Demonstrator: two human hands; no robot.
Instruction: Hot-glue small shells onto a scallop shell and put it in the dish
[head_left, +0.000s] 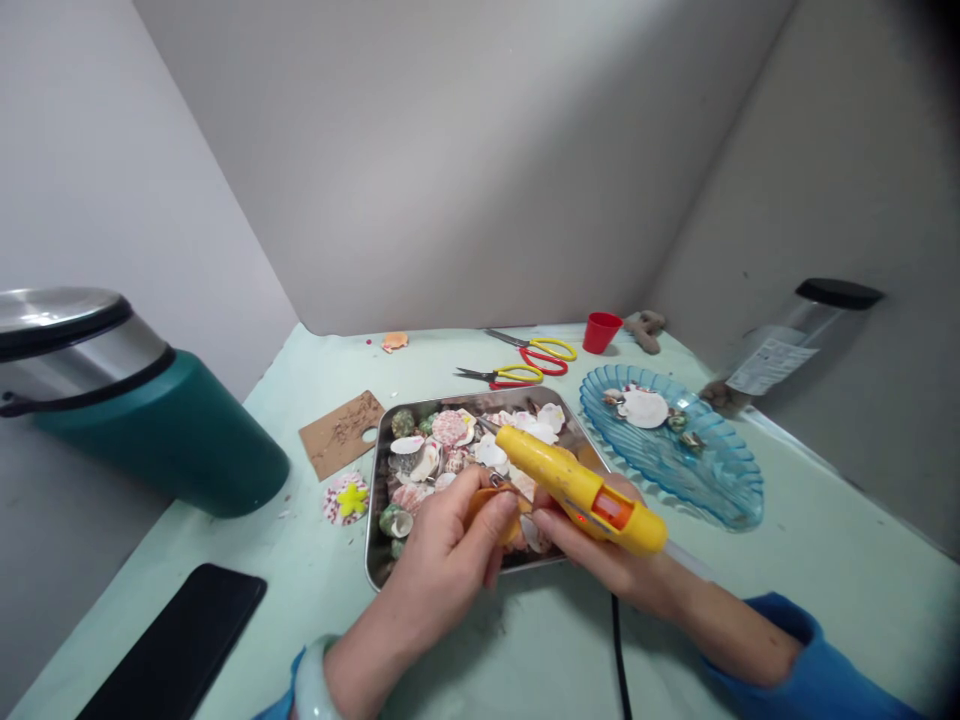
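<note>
Over the near side of a metal tray (370, 540) of seashells, my left hand (457, 530) pinches an orange shell (487, 503) with a small metal piece (496, 480) at its top edge. A yellow hot glue gun (577, 485) rests in my right hand (600, 550), its nozzle pointing up and left above the shells. A glue stick (690, 562) sticks out of its back end. The right fingertips come close to the orange shell; whether they touch it I cannot tell. Much of the right hand is hidden behind the glue gun.
Two pairs of scissors (504, 376) lie behind the tray, with a red cup (601, 332) to their right. A blue shell-shaped dish (720, 485) holds several shells. Left stand a green bottle (202, 430), a brown card (341, 435) and a black phone (180, 640). A black cord (619, 660) runs toward me.
</note>
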